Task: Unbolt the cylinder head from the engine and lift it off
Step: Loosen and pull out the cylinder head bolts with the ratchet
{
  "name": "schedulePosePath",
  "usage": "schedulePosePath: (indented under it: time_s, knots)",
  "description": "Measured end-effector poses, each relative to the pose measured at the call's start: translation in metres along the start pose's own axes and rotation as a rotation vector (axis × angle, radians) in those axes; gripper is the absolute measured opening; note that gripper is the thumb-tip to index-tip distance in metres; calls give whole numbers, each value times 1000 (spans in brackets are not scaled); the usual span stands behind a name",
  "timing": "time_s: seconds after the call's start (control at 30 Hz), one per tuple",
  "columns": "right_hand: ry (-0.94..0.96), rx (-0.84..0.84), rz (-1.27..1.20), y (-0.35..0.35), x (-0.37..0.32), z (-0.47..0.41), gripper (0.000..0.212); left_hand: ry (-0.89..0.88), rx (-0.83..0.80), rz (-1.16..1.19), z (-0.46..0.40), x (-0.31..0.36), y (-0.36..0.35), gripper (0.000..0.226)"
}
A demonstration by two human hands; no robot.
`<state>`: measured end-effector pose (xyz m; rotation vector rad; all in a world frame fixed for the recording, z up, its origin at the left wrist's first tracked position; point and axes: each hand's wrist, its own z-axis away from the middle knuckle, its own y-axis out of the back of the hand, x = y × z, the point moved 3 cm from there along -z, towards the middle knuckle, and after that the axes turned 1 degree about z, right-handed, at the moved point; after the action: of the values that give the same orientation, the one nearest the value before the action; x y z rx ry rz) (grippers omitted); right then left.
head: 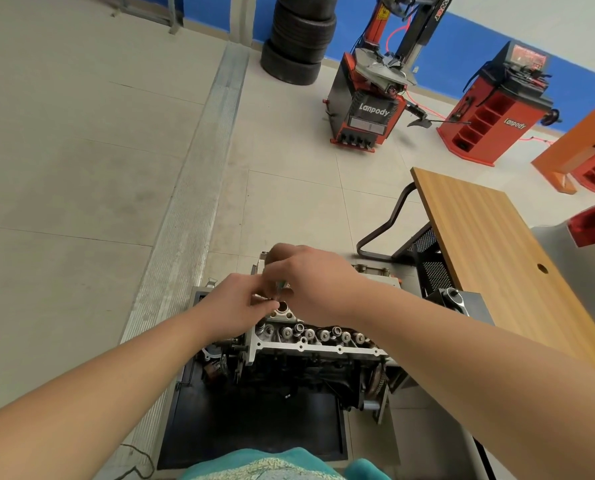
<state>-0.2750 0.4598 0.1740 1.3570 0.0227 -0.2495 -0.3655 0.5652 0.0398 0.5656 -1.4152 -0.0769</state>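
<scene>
The engine (pixel 306 372) stands on a dark stand tray below me. Its silver cylinder head (pixel 318 341) faces up, showing a row of valve springs and bolts. My right hand (pixel 310 282) reaches over the head's far side and grips a slim upright tool (pixel 279 286) whose tip points down at the head. Right beside it, my left hand (pixel 235 303) pinches a small metal part at the tool's lower end. What the tool's tip sits on is hidden behind the fingers.
A wooden-topped table (pixel 497 244) stands to the right of the engine. Farther back are a stack of tyres (pixel 299 36), a red-and-black tyre changer (pixel 369 105) and a red wheel balancer (pixel 490 112). A metal floor channel (pixel 188 202) runs along the left.
</scene>
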Motion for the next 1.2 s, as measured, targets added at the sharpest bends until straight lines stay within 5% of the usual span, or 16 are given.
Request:
schedulePosePath:
  time_s: [0.07,0.17,0.23,0.37,0.53,0.63,0.73,0.8,0.87,0.97,1.03,1.1,1.2]
  knots:
    - [-73,37,-18,1,0,-1,23,-3,40,2,-1,3,2,11]
    - [-258,23,79,-4,3,-5,32,-6,126,5,-4,2,1,31]
    - [-211,0,64,-6,2,-6,14,-7,105,42,-3,3,0,24]
    - [-37,-10,-7,-1,-2,-1,23,-4,55,60,1,-1,0,39]
    - [-250,28,44,-6,0,-5,34,-11,100,21,-2,3,-1,23]
    - [-208,18,68,-6,0,-6,6,4,60,69,-3,1,1,26]
    - [-54,-15,-7,-2,-2,-2,24,25,-58,126,0,-2,3,28]
    - [-15,11,-58,2,-7,-1,16,59,-43,69,-2,-6,4,4]
    - [-89,25,-27,-3,-7,-3,27,52,11,26,-5,-3,5,27]
    - [-244,13,88,-6,-3,-7,25,3,40,67,-5,1,3,28]
    - [-192,-18,93,-6,-3,-7,12,16,18,131,-3,1,3,19]
    - [-84,-56,70,-5,-3,-4,31,18,-11,117,-2,-2,4,24]
    - [-30,-14,-54,-1,-1,-3,25,25,-4,21,-3,-1,7,14]
